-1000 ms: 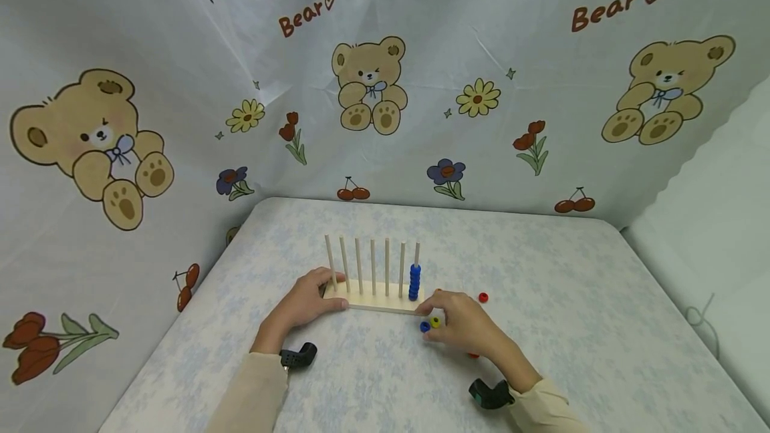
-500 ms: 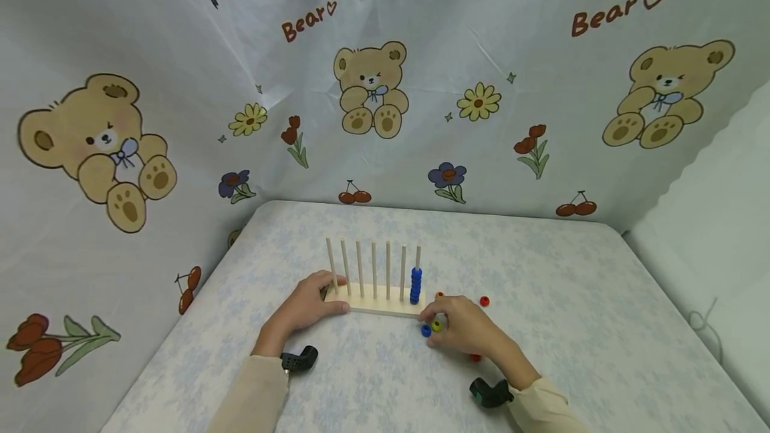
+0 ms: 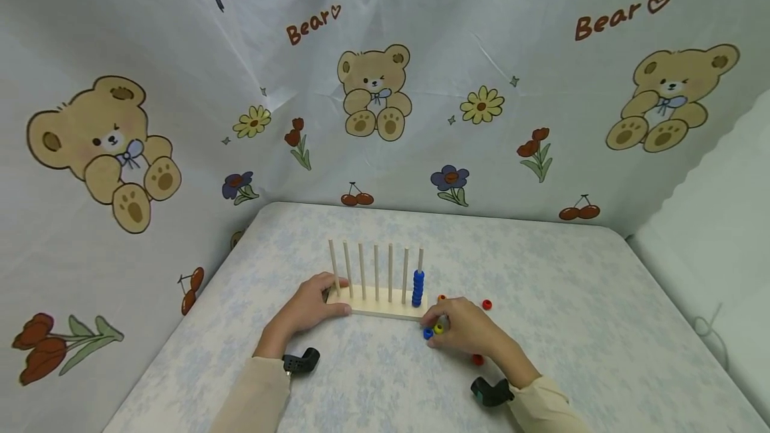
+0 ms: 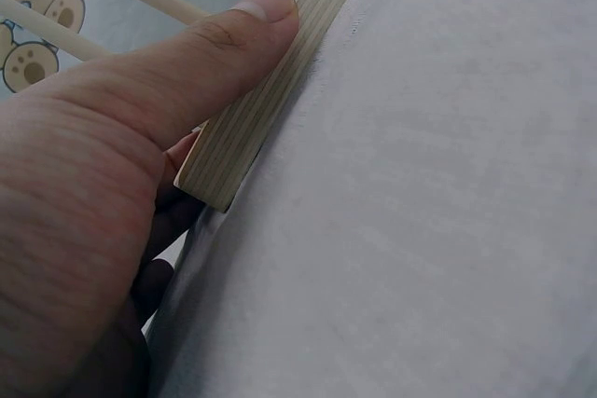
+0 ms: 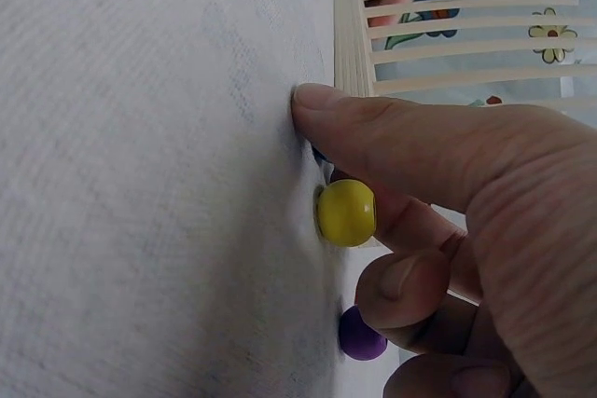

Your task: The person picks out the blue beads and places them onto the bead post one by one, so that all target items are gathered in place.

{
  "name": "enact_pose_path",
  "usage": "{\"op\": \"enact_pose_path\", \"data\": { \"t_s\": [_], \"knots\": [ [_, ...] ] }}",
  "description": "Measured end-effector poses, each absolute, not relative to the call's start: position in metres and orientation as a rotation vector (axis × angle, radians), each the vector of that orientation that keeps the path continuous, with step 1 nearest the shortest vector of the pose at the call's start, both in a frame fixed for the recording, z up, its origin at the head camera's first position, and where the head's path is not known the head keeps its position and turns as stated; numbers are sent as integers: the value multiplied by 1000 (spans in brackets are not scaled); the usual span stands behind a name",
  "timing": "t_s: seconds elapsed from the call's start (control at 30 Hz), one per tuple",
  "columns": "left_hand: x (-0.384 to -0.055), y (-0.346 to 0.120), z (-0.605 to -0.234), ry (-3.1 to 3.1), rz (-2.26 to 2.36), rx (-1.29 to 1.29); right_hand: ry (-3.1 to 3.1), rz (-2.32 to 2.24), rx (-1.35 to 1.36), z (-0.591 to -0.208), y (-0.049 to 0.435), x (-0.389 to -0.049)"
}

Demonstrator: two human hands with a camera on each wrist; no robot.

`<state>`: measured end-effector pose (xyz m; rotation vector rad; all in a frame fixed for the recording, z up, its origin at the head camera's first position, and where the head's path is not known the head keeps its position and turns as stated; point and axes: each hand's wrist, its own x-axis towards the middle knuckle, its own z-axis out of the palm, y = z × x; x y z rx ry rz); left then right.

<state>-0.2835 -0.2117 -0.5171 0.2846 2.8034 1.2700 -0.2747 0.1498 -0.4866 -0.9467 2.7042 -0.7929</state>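
A pale wooden base [image 3: 383, 311] carries a row of several upright pegs [image 3: 376, 272]. Blue beads [image 3: 418, 288] are stacked on its rightmost peg; the other pegs are bare. My left hand [image 3: 309, 304] grips the base's left end, thumb along the front edge and fingers behind. By the right end, my right hand [image 3: 466, 327] pinches a loose blue bead [image 3: 428, 333] at the tabletop between thumb and index finger. The thumb hides most of that bead in the right wrist view. A yellow bead [image 5: 346, 213] lies just beside these fingers, and a purple bead [image 5: 362, 335] is under the curled ones.
Red beads [image 3: 486, 304] lie right of the base, one [image 3: 477, 359] partly behind the right wrist. An orange-red bead [image 3: 442, 298] sits beyond the right hand. A patterned cloth covers the table [image 3: 373, 386]; a bear-print curtain [image 3: 415, 172] hangs at its back.
My right index finger has come down toward the thumb around the loose blue bead. My left hand stays on the base; the head view has shifted slightly.
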Motion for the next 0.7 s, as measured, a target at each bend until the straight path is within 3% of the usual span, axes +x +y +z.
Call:
{"op": "enact_pose_path", "data": {
  "t_s": [0.7],
  "knots": [
    [-283,-211,-517,2797,1280,293,2657,-792,-943,-485,150,-276]
  ]
}}
